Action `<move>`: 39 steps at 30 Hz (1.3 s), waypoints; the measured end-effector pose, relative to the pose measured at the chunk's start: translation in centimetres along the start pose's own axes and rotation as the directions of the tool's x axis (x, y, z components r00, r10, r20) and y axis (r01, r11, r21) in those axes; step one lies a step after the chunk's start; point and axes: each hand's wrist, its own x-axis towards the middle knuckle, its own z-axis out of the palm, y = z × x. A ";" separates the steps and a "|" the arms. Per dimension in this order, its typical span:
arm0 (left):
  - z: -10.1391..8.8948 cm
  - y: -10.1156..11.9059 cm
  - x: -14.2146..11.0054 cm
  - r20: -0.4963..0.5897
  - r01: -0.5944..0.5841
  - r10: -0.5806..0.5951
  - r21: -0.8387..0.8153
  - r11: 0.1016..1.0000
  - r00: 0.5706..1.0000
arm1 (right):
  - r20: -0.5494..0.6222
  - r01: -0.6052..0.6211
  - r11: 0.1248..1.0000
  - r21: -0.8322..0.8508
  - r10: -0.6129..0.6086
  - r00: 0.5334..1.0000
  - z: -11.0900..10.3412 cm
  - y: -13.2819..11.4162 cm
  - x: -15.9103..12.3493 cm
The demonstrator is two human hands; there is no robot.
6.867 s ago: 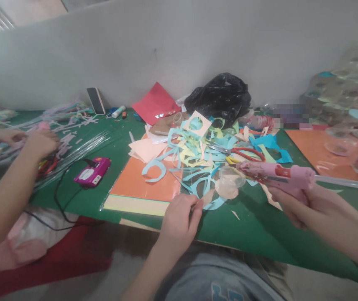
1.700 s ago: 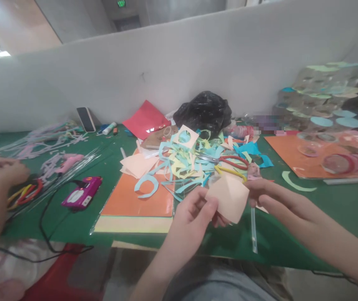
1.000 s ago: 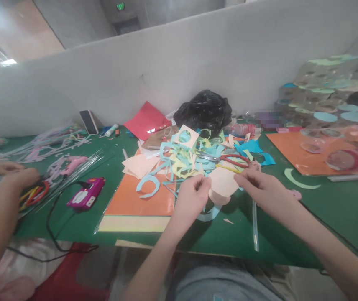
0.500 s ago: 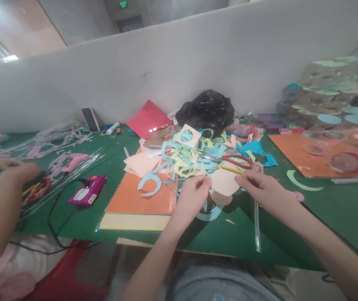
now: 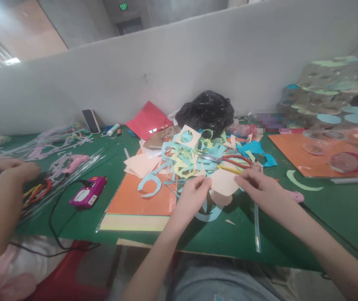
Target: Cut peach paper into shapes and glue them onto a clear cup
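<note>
My left hand [image 5: 195, 192] pinches the left edge of a peach piece of paper [image 5: 224, 182]. The opposite edge is gripped by my right hand [image 5: 259, 188], so the sheet stretches between my fingertips above the table. Just under it shows a pale rounded piece [image 5: 221, 198], partly hidden by the sheet. A pink glue gun [image 5: 296, 196] lies beneath and behind my right hand, mostly covered, with a clear glue stick [image 5: 257, 230] beside it. Beyond my hands, scissors with red and yellow handles [image 5: 237, 160] rest on a heap of coloured paper scraps [image 5: 182, 161].
An orange sheet pack [image 5: 144, 200] lies left of my hands. Further left are a purple box with a cable [image 5: 88, 192], another pink glue gun [image 5: 75, 163] and a co-worker's hands [image 5: 22, 169]. A black plastic bag [image 5: 205, 110] sits behind; clear plastic cups [image 5: 351, 161] stand right.
Earlier my right hand held the glue gun; it now lies on the table. The peach paper, first in my left hand alone, is now held by both. Over the last half second little moves.
</note>
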 end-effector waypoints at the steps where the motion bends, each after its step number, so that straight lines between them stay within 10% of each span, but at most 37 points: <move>1: 0.0 0.0 0.0 -0.005 0.001 -0.001 0.006 1.000 1.000 | -0.082 0.036 0.998 -0.049 -0.040 0.996 0.0 -0.2 -0.1; 5: -0.1 -0.3 0.0 -0.019 0.000 0.001 0.011 1.000 1.000 | -0.255 0.297 0.914 -0.275 -0.367 0.894 0.0 -1.7 -0.6; 13: -0.4 -0.3 -0.3 -0.115 0.030 -0.023 0.064 0.997 0.993 | 0.073 0.611 0.586 -0.532 -0.688 0.722 2.7 -2.2 -1.4; 29: -0.8 -0.4 -1.0 -0.209 -0.030 0.064 0.161 0.986 0.976 | 0.110 0.620 0.453 -0.641 -0.745 0.658 3.7 -1.5 -1.2; 39: -1.4 1.1 -3.7 0.076 -0.142 0.121 0.450 0.882 0.990 | 0.053 0.614 0.587 -0.528 -0.699 0.713 2.9 0.1 0.9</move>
